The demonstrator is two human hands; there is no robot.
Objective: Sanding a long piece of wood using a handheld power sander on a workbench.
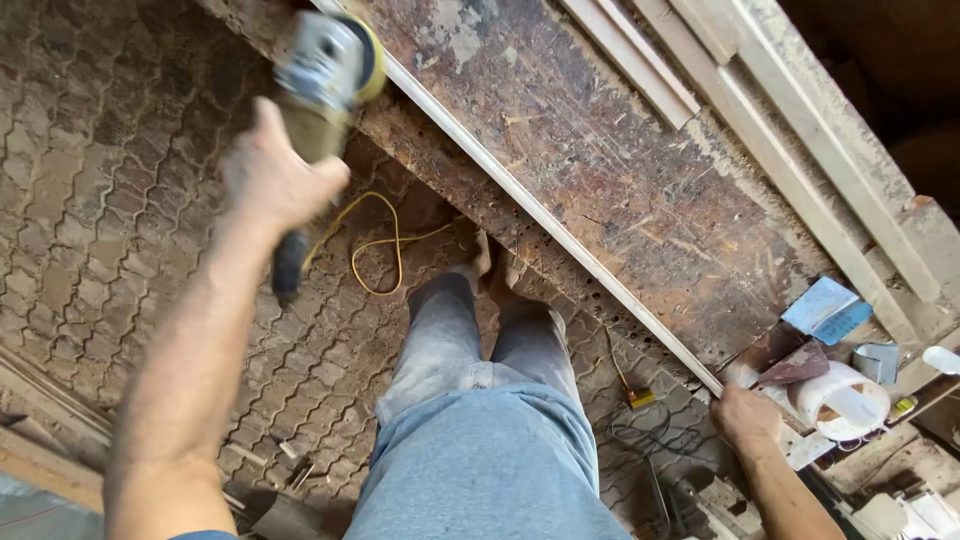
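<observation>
My left hand grips the body of an angle grinder with a yellow guard. The tool's head rests at the far end of a long thin wooden strip. That strip runs along the front edge of a worn brown workbench. My right hand holds the near end of the strip against the bench edge. A yellow cord trails on the floor below the grinder.
Several pale wooden battens lie along the bench's far side. A white tape roll, blue sandpaper sheets and small clutter sit at the bench's right end. My legs stand on patterned paving.
</observation>
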